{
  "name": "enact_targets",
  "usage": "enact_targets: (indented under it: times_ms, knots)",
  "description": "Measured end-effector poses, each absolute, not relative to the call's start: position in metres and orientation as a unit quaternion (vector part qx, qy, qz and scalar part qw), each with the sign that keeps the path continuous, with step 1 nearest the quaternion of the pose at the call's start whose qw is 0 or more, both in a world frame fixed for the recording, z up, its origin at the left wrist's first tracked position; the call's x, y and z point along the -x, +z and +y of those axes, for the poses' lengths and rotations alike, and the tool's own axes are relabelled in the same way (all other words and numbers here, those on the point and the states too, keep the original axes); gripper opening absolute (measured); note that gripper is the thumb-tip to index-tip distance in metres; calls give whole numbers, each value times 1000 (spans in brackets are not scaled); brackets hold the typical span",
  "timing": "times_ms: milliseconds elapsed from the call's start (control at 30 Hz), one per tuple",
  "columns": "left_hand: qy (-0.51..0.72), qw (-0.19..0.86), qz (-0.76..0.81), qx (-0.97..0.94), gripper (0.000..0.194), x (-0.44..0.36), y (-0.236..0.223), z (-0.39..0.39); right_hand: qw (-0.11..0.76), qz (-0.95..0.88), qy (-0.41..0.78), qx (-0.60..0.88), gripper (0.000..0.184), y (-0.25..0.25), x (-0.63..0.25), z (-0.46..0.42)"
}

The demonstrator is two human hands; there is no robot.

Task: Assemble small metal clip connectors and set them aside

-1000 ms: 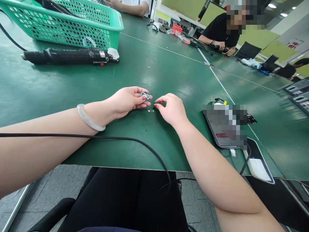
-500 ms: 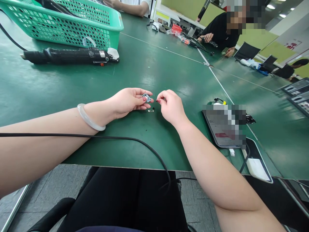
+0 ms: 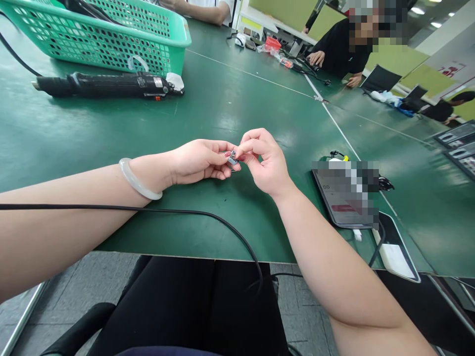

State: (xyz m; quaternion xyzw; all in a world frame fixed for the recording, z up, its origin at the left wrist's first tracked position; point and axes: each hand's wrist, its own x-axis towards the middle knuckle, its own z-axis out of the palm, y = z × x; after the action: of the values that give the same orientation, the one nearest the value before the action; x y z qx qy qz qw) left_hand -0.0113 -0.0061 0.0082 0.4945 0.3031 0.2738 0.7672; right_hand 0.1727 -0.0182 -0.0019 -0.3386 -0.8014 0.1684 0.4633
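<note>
Between the thumb and fingers of my left hand (image 3: 202, 160) is a small grey part with metallic bits (image 3: 232, 159). My right hand (image 3: 264, 160) has its thumb and index finger pinched together at the right side of that part. Whatever those fingertips pinch is too small or too hidden to name. Just under the left fingertips, the edge of a small pale piece lies on the green table (image 3: 208, 227), mostly covered by the fingers. A white bangle circles my left wrist.
A black electric screwdriver (image 3: 107, 86) lies before a green basket (image 3: 111, 39) at the far left. A black cable (image 3: 178, 211) crosses over my left forearm. To the right are a phone (image 3: 345, 195) and a white-and-black device (image 3: 399, 254). Other people sit across the table.
My right hand has moved left, so its pinched fingers now meet the small grey part. The left hand has shifted slightly right and turned the part. The pale piece below is now mostly covered.
</note>
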Motion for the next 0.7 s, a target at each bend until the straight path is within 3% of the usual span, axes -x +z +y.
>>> enact_targets:
  times_ms: [700]
  knots:
    - [304, 757, 290, -499, 12, 10, 6, -5, 474, -787, 135, 372, 12, -2, -175, -21]
